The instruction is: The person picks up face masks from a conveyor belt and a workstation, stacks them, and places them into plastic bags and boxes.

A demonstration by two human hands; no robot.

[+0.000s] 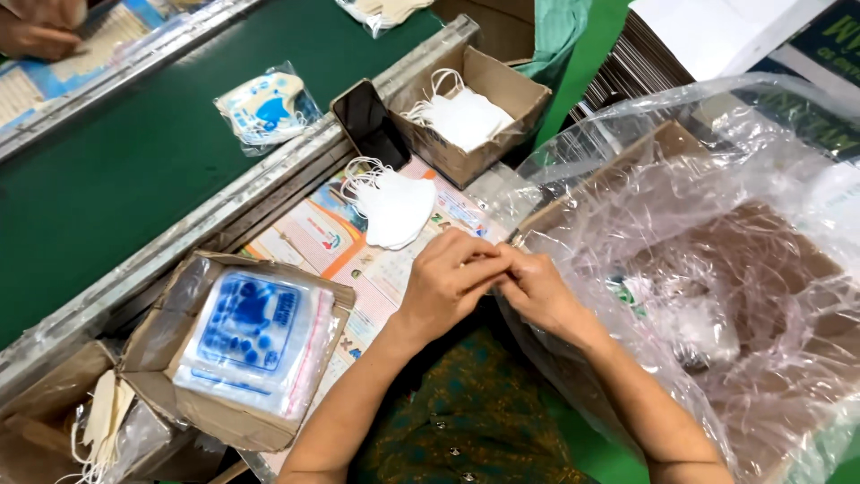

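Roughly, by label:
Edges: the belt [116,170] runs diagonally across the upper left, its metal rail [269,184] just beside the work surface; a plastic-lined carton [717,269] fills the right side, its near edge touching the hands.
Room: little; a narrow strip of printed paper [358,260] lies open between the rail and the hands, crowded by a box of packets [242,350] at lower left, a box of masks [470,112] at the top and a phone [370,121] propped beside it.
Hands: left hand [445,282] and right hand [537,289] meet fingertip to fingertip at the carton's near edge, both pinched closed.
Held thing: I cannot tell what is pinched; it is hidden between the fingers, possibly the clear plastic liner [627,188].
Nearest thing: a loose mask [394,208] lies on the paper just beyond the left hand, not touching it.
Mask look: white, folded flat, ear loops curling at its upper left.
Elsewhere: a bagged mask [266,108] rides the belt; another person's hand [36,31] shows at top left.
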